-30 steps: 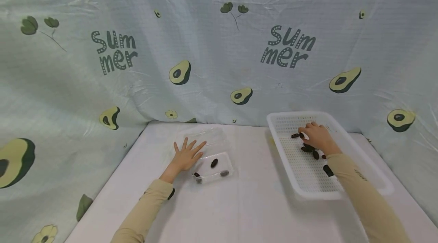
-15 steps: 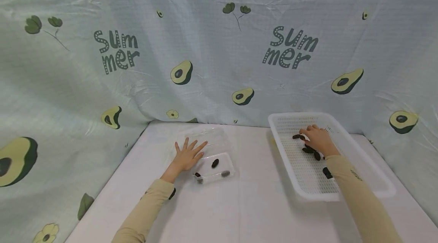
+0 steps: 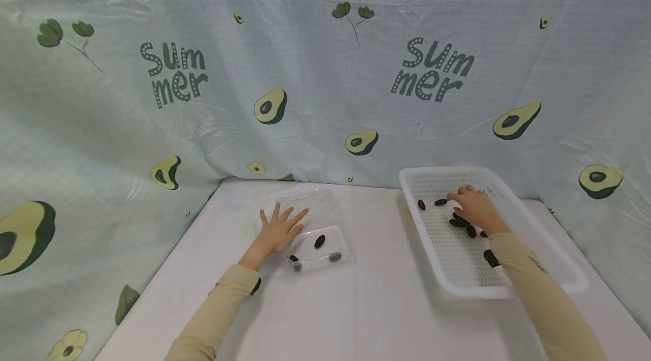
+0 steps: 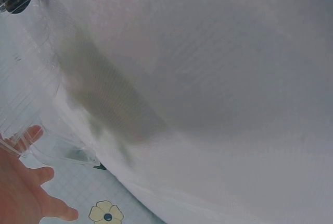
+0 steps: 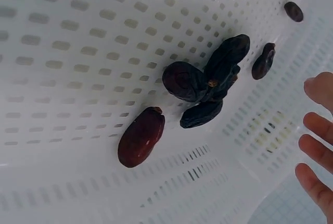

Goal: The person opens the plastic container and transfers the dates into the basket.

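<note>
Left hand rests flat, fingers spread, on a clear container; right hand, fingers relaxed, hovers over dates in a white basket.

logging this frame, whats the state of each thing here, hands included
clear plastic box: lid open, three dates inside
left hand: fingers spread flat on the open lid
white perforated basket: upright on the table, loose dates inside
dates: clumped on the basket floor
right hand: in the basket over the dates, grip unclear
</note>
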